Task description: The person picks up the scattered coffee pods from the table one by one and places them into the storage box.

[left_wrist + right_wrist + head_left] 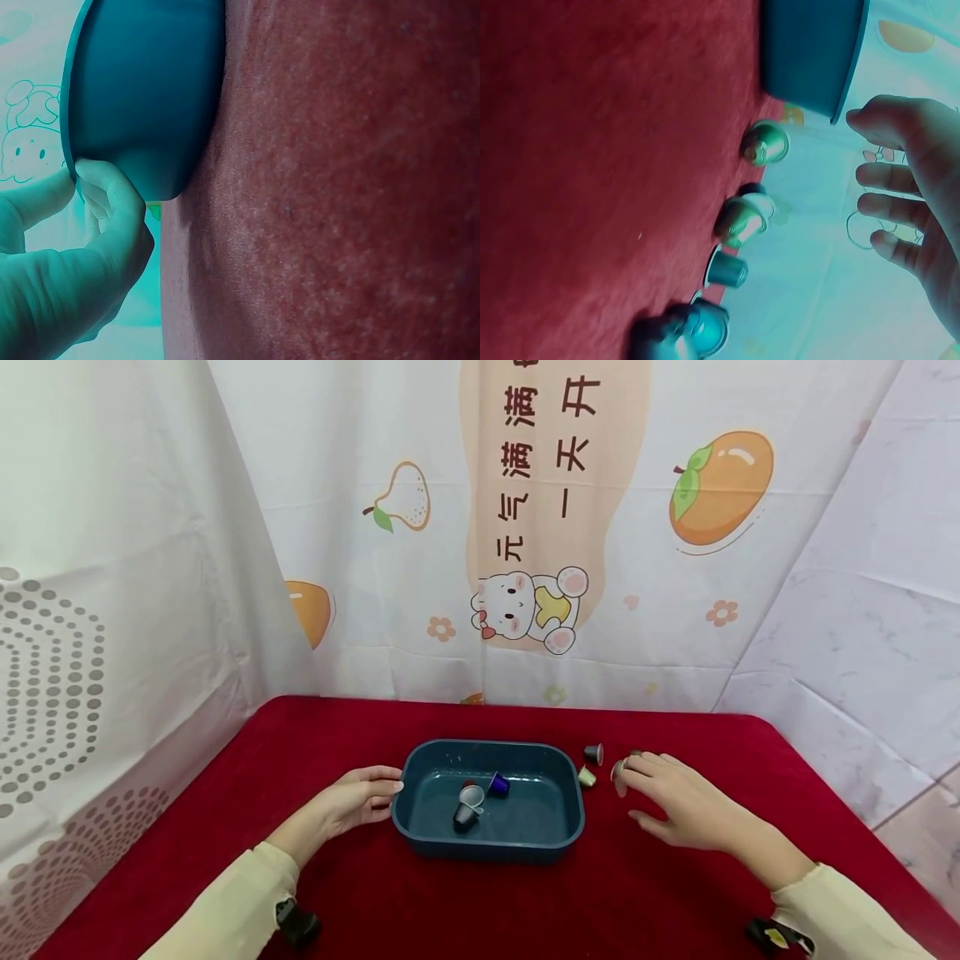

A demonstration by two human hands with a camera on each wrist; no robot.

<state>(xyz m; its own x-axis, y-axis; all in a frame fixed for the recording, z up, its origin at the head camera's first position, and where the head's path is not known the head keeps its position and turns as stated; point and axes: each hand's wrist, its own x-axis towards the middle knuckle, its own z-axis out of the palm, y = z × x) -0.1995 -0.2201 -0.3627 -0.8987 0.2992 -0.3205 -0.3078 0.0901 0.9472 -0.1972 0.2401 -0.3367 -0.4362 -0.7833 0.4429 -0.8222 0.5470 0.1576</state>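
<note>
A dark blue plastic bin stands on the red cloth. My left hand pinches its left rim between thumb and fingers, seen also in the left wrist view, where the bin's outer wall shows. Inside lie several coffee capsules, among them a purple one and a dark one. My right hand hovers right of the bin, fingers loosely bent and apart, holding nothing. Near its fingertips are a pale green capsule and a grey capsule; a further capsule is partly hidden by the fingers.
In the right wrist view, several capsules lie in a row along the cloth, including a green-tinted one and a teal-looking one. Behind the red-covered table hangs a printed white curtain, with more curtain at both sides.
</note>
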